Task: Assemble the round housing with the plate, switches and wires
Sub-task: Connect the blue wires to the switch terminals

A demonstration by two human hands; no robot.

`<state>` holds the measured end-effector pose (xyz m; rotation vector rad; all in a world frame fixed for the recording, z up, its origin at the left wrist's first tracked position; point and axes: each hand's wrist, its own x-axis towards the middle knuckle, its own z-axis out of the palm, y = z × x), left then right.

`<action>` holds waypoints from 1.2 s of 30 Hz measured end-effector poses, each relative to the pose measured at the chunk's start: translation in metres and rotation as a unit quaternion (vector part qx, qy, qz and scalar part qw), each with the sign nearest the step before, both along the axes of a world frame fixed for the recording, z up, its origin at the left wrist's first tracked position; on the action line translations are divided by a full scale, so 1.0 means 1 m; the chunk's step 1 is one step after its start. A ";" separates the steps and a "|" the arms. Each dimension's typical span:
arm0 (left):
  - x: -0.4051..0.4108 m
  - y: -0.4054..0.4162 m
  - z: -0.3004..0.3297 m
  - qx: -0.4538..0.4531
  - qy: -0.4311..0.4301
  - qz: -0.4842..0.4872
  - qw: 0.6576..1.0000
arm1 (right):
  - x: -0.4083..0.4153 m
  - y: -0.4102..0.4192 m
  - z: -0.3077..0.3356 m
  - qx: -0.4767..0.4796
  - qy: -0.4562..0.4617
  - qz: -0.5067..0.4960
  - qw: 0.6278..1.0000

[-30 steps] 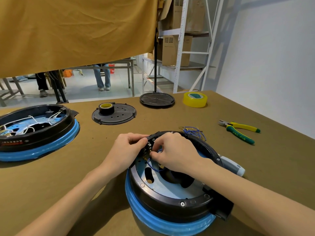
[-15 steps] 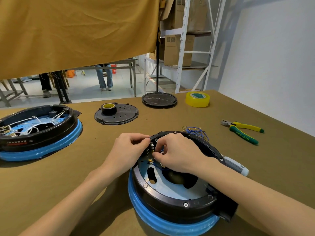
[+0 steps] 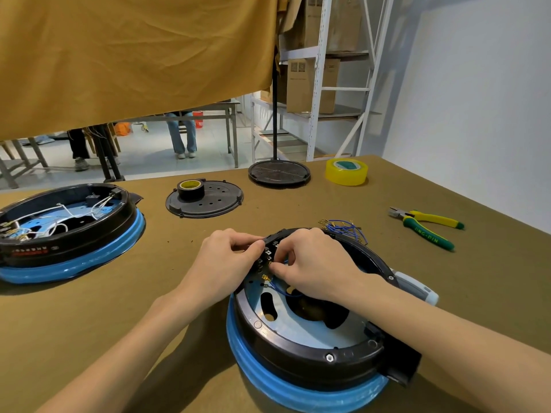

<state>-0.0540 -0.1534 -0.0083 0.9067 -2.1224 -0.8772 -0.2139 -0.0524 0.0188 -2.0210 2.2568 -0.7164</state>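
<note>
Housing assembly at the wiring step, head view. Round housing (image 3: pixel 298 338), black on a blue ring, sits on the near centre of the worktop (image 3: pixel 298 210), its pale inner plate (image 3: pixel 313 329) facing up. Both hands meet at the far-left rim, where the switch block (image 3: pixel 266 257) with brass terminals is seated. Left hand (image 3: pixel 226 257) curls on the block from outside the rim, steadying it. Right hand (image 3: pixel 313 263) pinches a blue wire (image 3: pixel 280 290) at its terminal end, just right of the block; the wire trails back over the plate. Spare wires (image 3: pixel 346 229) lie beyond the far rim, nearer the right hand. Pliers (image 3: pixel 426 228) rest far right, untouched.
</note>
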 end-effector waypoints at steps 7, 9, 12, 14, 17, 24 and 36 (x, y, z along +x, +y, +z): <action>0.000 -0.002 -0.001 0.002 0.003 -0.001 1.000 | 0.003 -0.002 -0.002 0.001 -0.002 -0.014 1.000; 0.001 -0.003 -0.002 0.001 0.002 -0.001 1.000 | 0.002 -0.002 -0.001 0.005 -0.013 -0.012 1.000; 0.001 -0.003 -0.002 -0.005 0.001 -0.002 1.000 | 0.002 -0.002 0.000 0.013 -0.031 -0.009 0.999; 0.000 -0.003 -0.002 -0.006 0.000 -0.004 1.000 | 0.002 -0.002 0.001 0.015 -0.041 -0.007 0.999; 0.000 -0.003 -0.002 -0.010 -0.002 -0.004 1.000 | 0.004 -0.004 0.002 0.017 -0.044 -0.006 0.999; 0.000 -0.002 -0.001 -0.011 -0.001 -0.002 1.000 | 0.003 -0.002 0.003 0.027 -0.044 -0.003 0.999; 0.000 -0.002 -0.002 -0.012 -0.002 0.005 1.000 | 0.003 0.000 0.004 0.019 -0.047 0.006 0.999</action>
